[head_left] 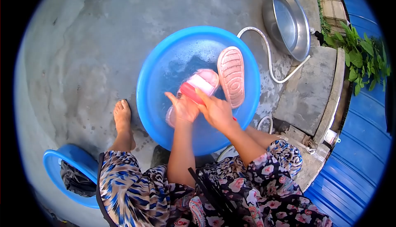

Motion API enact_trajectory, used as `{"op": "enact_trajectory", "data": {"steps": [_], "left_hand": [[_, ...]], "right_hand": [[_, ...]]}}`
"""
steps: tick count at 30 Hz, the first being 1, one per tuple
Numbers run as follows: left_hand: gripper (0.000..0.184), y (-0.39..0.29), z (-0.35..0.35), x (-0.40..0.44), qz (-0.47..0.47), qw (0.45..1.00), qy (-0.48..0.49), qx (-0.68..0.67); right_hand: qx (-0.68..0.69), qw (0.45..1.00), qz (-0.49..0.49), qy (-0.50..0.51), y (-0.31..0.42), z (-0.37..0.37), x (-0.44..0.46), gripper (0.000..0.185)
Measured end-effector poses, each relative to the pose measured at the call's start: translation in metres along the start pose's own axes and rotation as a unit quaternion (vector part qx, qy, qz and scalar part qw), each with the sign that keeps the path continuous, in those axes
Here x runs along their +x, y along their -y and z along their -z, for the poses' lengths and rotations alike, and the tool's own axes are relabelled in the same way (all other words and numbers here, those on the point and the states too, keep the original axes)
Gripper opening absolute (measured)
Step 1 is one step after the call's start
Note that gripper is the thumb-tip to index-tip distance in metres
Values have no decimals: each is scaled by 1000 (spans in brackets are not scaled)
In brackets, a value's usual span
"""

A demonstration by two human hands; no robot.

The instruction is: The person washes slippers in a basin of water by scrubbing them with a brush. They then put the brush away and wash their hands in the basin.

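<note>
A pink slipper (211, 76) with a white band across it lies in the soapy water of a large blue basin (142, 99). My left hand (185, 108) holds this slipper, palm up and thumb out to the side; its other fingertips are hidden. In my closed right hand (216, 110) is a red brush (191, 92), its head against the slipper just beyond my left palm. The bristles are not visible. To the right, a second pink slipper (231, 76) leans on the basin's inner wall, ridged sole showing.
A metal bowl (269, 14) stands tilted at the upper right, with a pale hose (270, 57) curving beside it. A smaller blue tub (51, 173) with dark cloth sits at lower left. Leafy plants (363, 57) and a ledge (330, 99) border the right.
</note>
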State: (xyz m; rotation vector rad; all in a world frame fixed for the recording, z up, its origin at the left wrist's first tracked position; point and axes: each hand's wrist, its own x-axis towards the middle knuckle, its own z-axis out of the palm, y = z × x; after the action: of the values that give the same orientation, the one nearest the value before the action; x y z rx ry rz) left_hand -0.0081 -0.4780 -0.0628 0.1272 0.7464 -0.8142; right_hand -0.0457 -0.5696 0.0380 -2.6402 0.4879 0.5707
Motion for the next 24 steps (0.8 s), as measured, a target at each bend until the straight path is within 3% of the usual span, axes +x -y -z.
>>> {"op": "enact_trajectory", "data": {"steps": [3, 7, 9, 10, 12, 14, 15, 17, 18, 19, 22, 24], "left_hand": [[117, -3, 0, -5, 23, 998, 43, -29], [120, -10, -8, -4, 15, 995, 93, -25], [118, -13, -17, -4, 11, 995, 97, -33], [116, -14, -22, -5, 11, 994, 104, -39], [114, -18, -23, -3, 6, 992, 115, -44], [94, -19, -19, -3, 3, 992, 111, -54], [94, -17, -16, 0, 4, 992, 111, -54], [72, -11, -8, 6, -27, 991, 38, 127], [55, -14, -4, 6, 5, 997, -8, 82], [54, -14, 1, 4, 4, 991, -45, 123], [65, -13, 10, 4, 50, 997, -44, 25], [66, -5, 4, 7, 30, 999, -32, 17]], "right_hand": [[-86, 994, 24, 65, 11, -1, 68, 47], [-68, 997, -10, 22, -18, 13, 80, 47], [78, 992, -23, -96, -47, 10, 61, 47], [77, 992, -30, -95, -51, 13, 50, 47], [202, 973, -87, -67, -50, 15, 39, 47], [160, 982, -68, -75, -40, 5, 31, 46], [116, 989, -46, -82, -34, -2, 28, 45], [111, 988, -43, -99, -14, -15, 16, 44], [112, 989, -48, -83, -1, -16, 5, 45], [112, 990, -53, -69, 9, -16, -6, 45], [171, 981, -80, -37, 18, -8, -36, 46], [137, 987, -74, -44, 14, 0, -28, 46]]}}
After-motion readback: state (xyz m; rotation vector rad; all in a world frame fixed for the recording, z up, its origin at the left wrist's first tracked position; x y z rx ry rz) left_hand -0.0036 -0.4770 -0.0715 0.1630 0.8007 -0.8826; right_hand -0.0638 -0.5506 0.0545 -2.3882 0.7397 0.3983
